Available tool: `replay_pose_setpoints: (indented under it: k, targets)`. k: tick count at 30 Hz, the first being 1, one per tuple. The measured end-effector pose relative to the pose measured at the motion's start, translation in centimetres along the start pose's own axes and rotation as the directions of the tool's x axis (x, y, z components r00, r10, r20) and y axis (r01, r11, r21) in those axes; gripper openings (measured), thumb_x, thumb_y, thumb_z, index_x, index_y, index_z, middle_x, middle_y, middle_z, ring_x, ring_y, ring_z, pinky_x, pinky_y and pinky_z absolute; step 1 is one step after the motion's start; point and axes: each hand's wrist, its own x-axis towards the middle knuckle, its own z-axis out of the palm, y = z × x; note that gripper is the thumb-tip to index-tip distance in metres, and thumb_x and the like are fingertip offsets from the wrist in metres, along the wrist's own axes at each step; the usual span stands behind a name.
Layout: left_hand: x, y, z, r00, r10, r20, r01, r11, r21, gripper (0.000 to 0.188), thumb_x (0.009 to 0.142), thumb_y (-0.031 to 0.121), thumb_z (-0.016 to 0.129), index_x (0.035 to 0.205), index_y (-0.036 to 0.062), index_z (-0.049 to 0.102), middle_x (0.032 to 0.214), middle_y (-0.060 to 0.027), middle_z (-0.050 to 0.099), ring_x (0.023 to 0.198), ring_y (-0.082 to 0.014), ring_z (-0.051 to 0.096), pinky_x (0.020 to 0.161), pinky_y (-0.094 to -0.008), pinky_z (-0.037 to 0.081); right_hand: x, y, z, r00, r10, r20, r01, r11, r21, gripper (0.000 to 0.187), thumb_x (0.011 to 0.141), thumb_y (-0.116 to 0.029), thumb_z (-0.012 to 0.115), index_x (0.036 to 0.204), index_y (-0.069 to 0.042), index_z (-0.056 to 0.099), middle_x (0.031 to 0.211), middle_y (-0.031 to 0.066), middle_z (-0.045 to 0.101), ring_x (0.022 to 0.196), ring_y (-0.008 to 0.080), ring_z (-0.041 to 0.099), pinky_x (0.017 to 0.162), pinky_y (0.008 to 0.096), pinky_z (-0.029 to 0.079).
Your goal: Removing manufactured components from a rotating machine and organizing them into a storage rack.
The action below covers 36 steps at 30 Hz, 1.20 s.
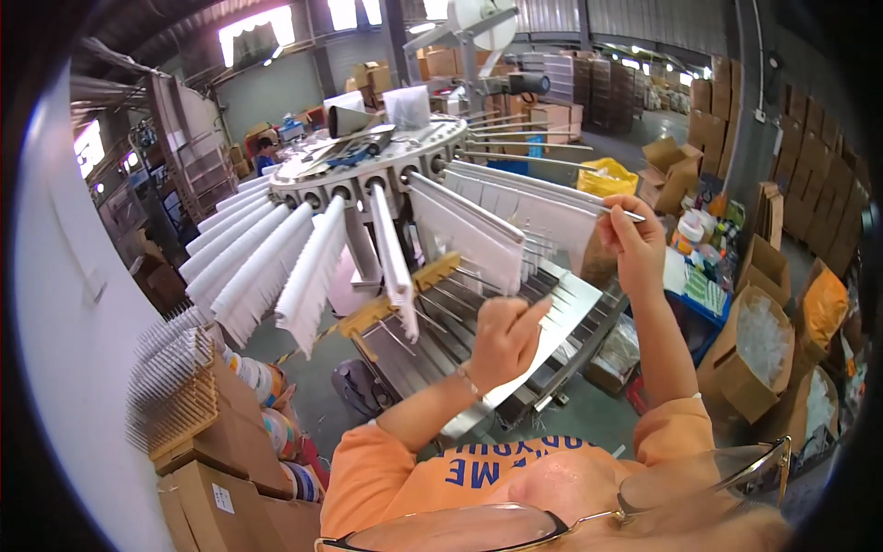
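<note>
Right fingers (625, 204) around metal rod (635, 216)

We see a slim, silvery metal rod (552, 189) jutting outward from the round carousel (368, 167), its outer tip bare. Along the rod, short of that tip, we see a thin white sheet (568, 228) hanging down like a curtain.

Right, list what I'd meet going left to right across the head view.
Tan wooden rack with thin metal spikes → the person's bare left hand → their bare right hand → open brown cardboard box of clear plastic → bright orange plastic bag.
</note>
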Motion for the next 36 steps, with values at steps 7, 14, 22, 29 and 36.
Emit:
replay_pose_setpoints:
  k: [7,14,22,29,36]
  targets:
    - [-6.3,-0.1,-6.1,0.997,-0.073,-0.006,0.073,0.997,0.029,0.024,0.066,-0.002,0.061,0.089,0.0061,0.062,0.077,-0.0066,0.049,0.065,-0.0241,0.047,0.062,-0.0345,0.037,0.7,2.4,1.7,0.969,-0.149,-0.196,0.164,0.984,0.064,0.021,0.091,-0.022,0.047,0.085,-0.004,0.058,0.06,-0.0023,0.045,0.051,0.0032,0.035,0.047,0.0165,0.026]
    - [-9.6,-0.5,-8.5,0.974,-0.226,0.013,0.226,0.971,-0.077,0.017,0.066,-0.001,0.061,0.082,0.0061,0.063,0.074,-0.0075,0.052,0.064,-0.0245,0.049,0.06,-0.0347,0.036,2.2,4.7,2.3,0.941,-0.307,-0.143,0.285,0.945,-0.159,0.035,0.094,-0.028,0.04,0.064,-0.009,0.045,0.059,-0.0043,0.035,0.051,0.0035,0.028,0.047,0.019,0.022]
    - [-10.2,-0.8,-9.3,0.959,-0.279,0.039,0.281,0.957,-0.07,0.014,0.066,-0.001,0.06,0.078,0.0052,0.063,0.072,-0.0077,0.051,0.067,-0.0254,0.048,0.061,-0.0351,0.035,1.6,4.5,2.1,0.937,-0.263,-0.231,0.256,0.965,-0.059,0.034,0.092,-0.028,0.045,0.062,-0.011,0.045,0.057,-0.0039,0.037,0.05,0.0038,0.03,0.044,0.0186,0.022]
    - [-10.3,-0.9,-9.5,0.955,-0.294,0.04,0.297,0.952,-0.08,0.015,0.065,-0.001,0.059,0.078,0.0046,0.062,0.072,-0.0085,0.051,0.067,-0.026,0.047,0.061,-0.0353,0.035,0.8,3.6,2.2,0.94,-0.23,-0.253,0.234,0.972,-0.015,0.036,0.093,-0.026,0.043,0.062,-0.008,0.047,0.055,-0.0026,0.038,0.046,0.0053,0.032,0.041,0.0191,0.025]
    - [-10.5,-1.4,-9.0,0.957,-0.284,0.052,0.287,0.955,-0.068,0.015,0.066,0.0,0.059,0.08,0.0058,0.063,0.073,-0.0076,0.052,0.068,-0.0263,0.048,0.063,-0.0355,0.037,0.4,3.0,1.2,0.945,-0.193,-0.265,0.206,0.978,0.019,0.034,0.093,-0.027,0.044,0.064,-0.009,0.047,0.056,-0.0023,0.038,0.048,0.0054,0.035,0.043,0.0191,0.029]
